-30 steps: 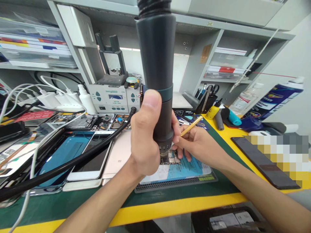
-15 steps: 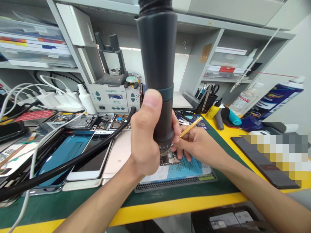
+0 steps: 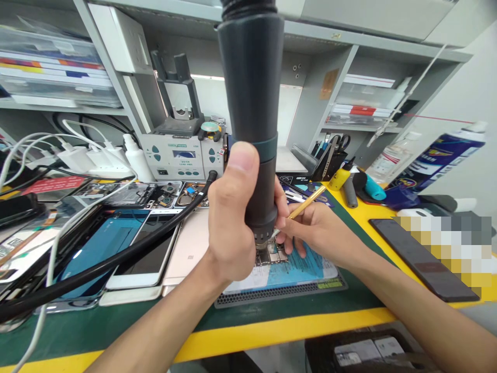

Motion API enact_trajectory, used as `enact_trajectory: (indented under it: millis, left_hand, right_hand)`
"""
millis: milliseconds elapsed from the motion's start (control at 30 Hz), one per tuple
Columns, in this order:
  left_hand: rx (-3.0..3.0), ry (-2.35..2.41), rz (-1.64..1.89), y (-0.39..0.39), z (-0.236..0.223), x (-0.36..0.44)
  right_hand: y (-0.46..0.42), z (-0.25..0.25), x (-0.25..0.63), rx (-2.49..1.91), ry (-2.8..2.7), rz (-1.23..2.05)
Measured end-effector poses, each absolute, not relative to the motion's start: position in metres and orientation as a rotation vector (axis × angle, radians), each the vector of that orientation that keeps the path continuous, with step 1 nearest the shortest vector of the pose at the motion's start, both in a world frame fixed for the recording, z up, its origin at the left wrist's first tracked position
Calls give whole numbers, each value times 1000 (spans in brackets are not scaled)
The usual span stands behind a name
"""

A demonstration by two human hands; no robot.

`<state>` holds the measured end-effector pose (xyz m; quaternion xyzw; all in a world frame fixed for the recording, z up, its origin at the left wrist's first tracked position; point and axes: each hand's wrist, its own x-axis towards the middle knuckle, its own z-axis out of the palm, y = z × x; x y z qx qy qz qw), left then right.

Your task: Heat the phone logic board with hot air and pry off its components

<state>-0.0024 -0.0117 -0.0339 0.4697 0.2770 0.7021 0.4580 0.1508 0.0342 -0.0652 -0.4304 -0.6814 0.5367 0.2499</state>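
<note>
My left hand (image 3: 231,217) is wrapped round the black handle of a hot air gun (image 3: 252,77), which stands nearly upright with its nozzle pointing down. Just below the nozzle lies a small phone circuit board (image 3: 274,256), partly covered by the nozzle and my fingers. My right hand (image 3: 316,228) pinches a slim gold pen-like tool (image 3: 306,202), tilted so that its lower end is near the nozzle and the board. Its tip is too small to make out clearly. The board rests on a blue and white pad (image 3: 306,272).
A grey hot air station (image 3: 184,155) stands behind, its black hose (image 3: 155,238) crossing at left over several phones and a white cable (image 3: 52,264). A dark phone (image 3: 419,264) lies at right, near a blue tube (image 3: 438,160) and a yellow bottle (image 3: 339,178).
The gold tool and my right fingers have shifted slightly right and up, and more of the board shows. My left hand and the hot air gun have hardly moved.
</note>
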Motion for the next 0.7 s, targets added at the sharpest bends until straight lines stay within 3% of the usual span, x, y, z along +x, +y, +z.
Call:
enact_trajectory:
  millis: [700]
  left_hand:
    - [1144, 685, 1749, -12, -34, -1]
  right_hand:
    - [34, -65, 148, -1272, -1860, 1372]
